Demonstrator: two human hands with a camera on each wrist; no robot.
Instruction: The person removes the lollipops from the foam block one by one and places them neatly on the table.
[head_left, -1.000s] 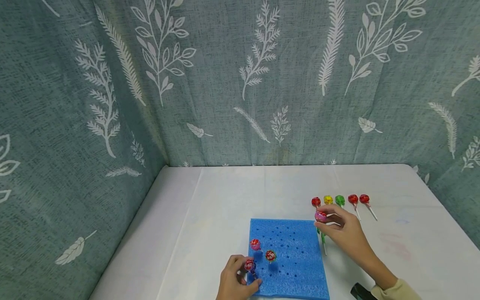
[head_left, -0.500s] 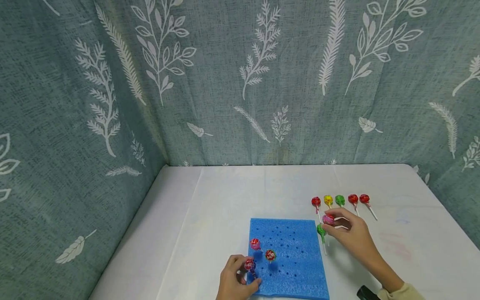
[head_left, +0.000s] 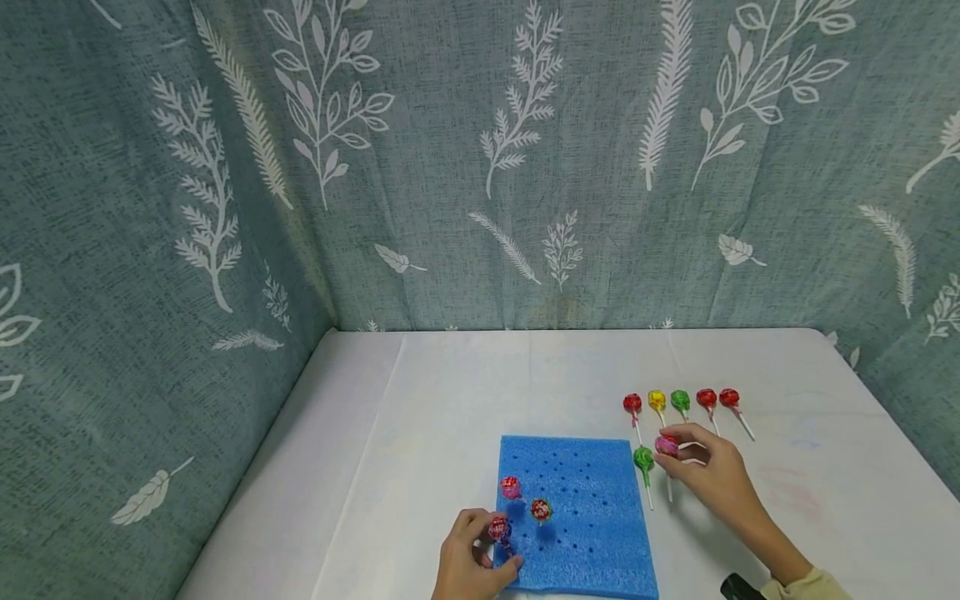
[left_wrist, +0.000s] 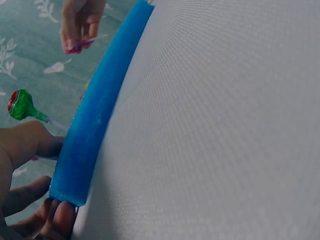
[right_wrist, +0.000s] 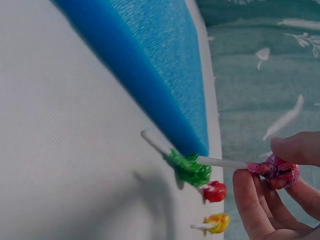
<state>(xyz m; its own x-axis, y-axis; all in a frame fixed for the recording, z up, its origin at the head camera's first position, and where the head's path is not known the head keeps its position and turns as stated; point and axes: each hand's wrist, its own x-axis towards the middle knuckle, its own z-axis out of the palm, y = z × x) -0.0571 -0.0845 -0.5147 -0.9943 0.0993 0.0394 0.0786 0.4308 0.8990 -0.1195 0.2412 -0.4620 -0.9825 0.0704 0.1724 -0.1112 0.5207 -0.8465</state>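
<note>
My right hand (head_left: 705, 467) pinches a pink lollipop (head_left: 667, 446) by its wrapped head, above the table to the right of the board. Its white stick points away from the fingers in the right wrist view, where the wrapper (right_wrist: 280, 171) shows between thumb and fingers. At the near left corner of a blue foam board (head_left: 585, 533), my left hand (head_left: 474, 557) grips the edge, thumb on top and fingertips below. A red and purple lollipop (head_left: 498, 528) stands there between thumb and forefinger. A pink-red lollipop (head_left: 511, 487) and a red-green one (head_left: 542, 510) also stand in the board.
Beside the board's right edge lies a green lollipop (head_left: 643, 458). Behind it is a row with a red (head_left: 632, 402), a yellow (head_left: 657, 400), a green (head_left: 680, 401) and further red lollipops (head_left: 707, 398). Small holes dot the board. A patterned curtain (head_left: 525, 167) borders the white table (head_left: 420, 392).
My right hand has drawn right and slightly nearer with the pink lollipop, uncovering the green lollipop by the board. The left hand stays in place on the board.
</note>
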